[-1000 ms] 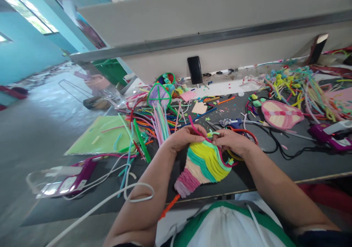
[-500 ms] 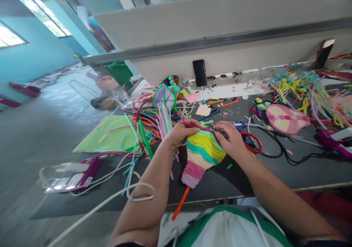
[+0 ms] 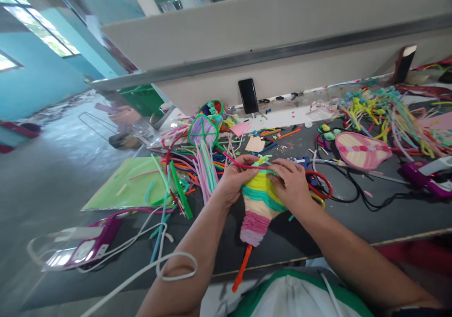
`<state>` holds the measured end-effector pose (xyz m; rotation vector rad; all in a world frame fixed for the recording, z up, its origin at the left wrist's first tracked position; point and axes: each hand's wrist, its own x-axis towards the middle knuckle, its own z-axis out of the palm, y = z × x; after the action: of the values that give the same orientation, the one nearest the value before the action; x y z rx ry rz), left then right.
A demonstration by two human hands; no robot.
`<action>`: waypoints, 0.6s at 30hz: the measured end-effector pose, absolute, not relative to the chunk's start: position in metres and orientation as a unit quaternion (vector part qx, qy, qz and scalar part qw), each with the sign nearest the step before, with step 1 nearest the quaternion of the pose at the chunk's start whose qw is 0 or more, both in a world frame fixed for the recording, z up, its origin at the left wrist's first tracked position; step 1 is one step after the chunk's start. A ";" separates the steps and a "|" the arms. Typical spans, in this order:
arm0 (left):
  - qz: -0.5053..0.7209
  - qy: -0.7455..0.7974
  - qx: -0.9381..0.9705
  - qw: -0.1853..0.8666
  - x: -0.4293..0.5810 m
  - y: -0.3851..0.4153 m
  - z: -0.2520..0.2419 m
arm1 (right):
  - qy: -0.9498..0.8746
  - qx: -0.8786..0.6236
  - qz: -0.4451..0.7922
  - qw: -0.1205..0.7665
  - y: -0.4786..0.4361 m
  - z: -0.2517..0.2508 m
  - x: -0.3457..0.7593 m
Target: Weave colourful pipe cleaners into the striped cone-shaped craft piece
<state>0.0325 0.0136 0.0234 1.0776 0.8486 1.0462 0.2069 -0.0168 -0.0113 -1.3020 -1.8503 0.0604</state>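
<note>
A striped pipe-cleaner craft piece (image 3: 260,206) in yellow, green, cream, pink and lilac is held between my hands over the dark table. Its orange stem (image 3: 243,269) points down toward me. My left hand (image 3: 237,180) pinches the upper left edge, where a magenta pipe cleaner (image 3: 231,159) runs across the top. My right hand (image 3: 291,183) is closed on the upper right side, its fingers bent over the yellow part. Just above the top edge sit some pale green and yellow bits (image 3: 263,159). What lies beneath the fingertips is hidden.
Behind my left hand lie a green-rimmed purple craft piece (image 3: 203,130) and loose pipe cleaners. A pink oval piece (image 3: 363,151) rests at right. Purple devices with cords stand at left (image 3: 95,241) and right (image 3: 425,178). A phone (image 3: 248,96) leans against the partition.
My right hand has shifted inward and lower over the yellow part, its fingers more bent. The piece hangs a little more upright. The whole view has shifted slightly.
</note>
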 end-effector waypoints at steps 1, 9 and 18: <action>0.462 0.369 0.478 0.650 0.032 0.014 0.023 | -0.739 -0.520 0.024 0.427 -0.017 -0.012 0.207; 0.459 0.385 0.474 0.646 0.032 0.015 0.023 | -0.744 -0.497 0.045 0.445 -0.015 -0.015 0.205; 0.448 0.427 0.491 0.613 0.030 0.018 0.022 | -0.768 -0.454 0.034 0.451 -0.014 -0.014 0.206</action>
<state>0.0298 0.0179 0.0218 1.1322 0.9836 1.0335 0.2057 -0.0144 -0.0140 -1.1217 -1.8986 0.0840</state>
